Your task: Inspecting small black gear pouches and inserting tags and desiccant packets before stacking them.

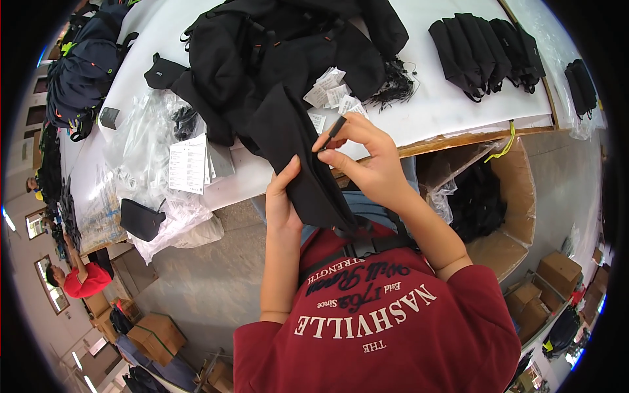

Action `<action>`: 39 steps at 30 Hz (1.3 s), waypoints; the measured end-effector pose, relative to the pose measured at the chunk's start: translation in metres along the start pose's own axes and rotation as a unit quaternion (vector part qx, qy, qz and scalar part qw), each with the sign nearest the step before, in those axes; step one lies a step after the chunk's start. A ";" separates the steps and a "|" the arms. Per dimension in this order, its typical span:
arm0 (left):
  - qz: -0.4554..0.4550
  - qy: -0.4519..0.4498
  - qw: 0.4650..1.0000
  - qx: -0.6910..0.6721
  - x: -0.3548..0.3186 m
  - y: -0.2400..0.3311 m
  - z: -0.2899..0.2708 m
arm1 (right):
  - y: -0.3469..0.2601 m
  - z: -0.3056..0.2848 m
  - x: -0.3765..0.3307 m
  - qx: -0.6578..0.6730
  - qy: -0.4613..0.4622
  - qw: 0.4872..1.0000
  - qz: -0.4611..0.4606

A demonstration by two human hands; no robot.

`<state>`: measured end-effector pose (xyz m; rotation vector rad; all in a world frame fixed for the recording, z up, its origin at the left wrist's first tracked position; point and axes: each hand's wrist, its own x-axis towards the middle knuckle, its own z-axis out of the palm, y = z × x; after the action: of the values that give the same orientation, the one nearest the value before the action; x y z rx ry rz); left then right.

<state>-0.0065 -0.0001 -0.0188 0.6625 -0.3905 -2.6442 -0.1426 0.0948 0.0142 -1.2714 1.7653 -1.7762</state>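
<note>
A long folded black fabric bag (291,147) slants from the table edge down toward my body. My left hand (285,196) grips its near left side, thumb on top and fingers underneath. Over its right edge, my right hand (363,154) pinches a small flat black strip (333,133) between thumb and fingers. Whether the strip is fastened to the bag cannot be made out. Just beyond lie several white printed tags (331,90) and a bundle of black cords (393,84). A heap of black backpacks (288,49) lies behind them.
A row of folded black pouches (485,56) lies at the table's far right. Left are clear plastic bags (141,144), white printed cards (188,165) and a small black pouch (141,219). An open carton (514,196) stands below right. Another person (82,278) is at far left.
</note>
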 end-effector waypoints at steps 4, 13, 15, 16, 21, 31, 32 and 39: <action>0.010 0.036 0.999 0.027 0.000 -0.002 -0.001 | -0.009 -0.004 -0.003 0.020 -0.007 1.000 0.016; 0.036 0.043 0.984 0.171 -0.011 0.017 0.002 | -0.011 -0.010 0.000 0.013 -0.039 0.998 0.045; 0.052 0.057 0.974 0.212 -0.012 0.020 0.002 | -0.010 -0.009 -0.002 -0.016 -0.048 0.998 0.042; 0.066 0.060 0.969 0.229 -0.013 0.021 0.002 | -0.009 -0.009 -0.003 -0.011 -0.048 0.998 0.039; 0.130 0.076 0.964 0.218 -0.015 0.021 0.005 | -0.020 0.001 -0.010 0.042 -0.069 0.996 0.028; 0.152 0.085 0.984 0.025 -0.020 0.038 -0.021 | -0.017 0.002 -0.027 0.106 -0.196 0.973 0.060; 0.123 0.049 0.991 0.000 -0.018 0.041 -0.032 | -0.018 0.002 -0.028 0.106 -0.196 0.973 0.061; 0.095 0.038 0.994 -0.050 -0.014 0.039 -0.031 | -0.017 -0.003 -0.031 0.088 -0.220 0.970 0.055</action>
<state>0.0317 -0.0342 -0.0256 0.6574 -0.2814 -2.4339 -0.1220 0.1237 0.0190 -1.3383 1.3704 -1.4169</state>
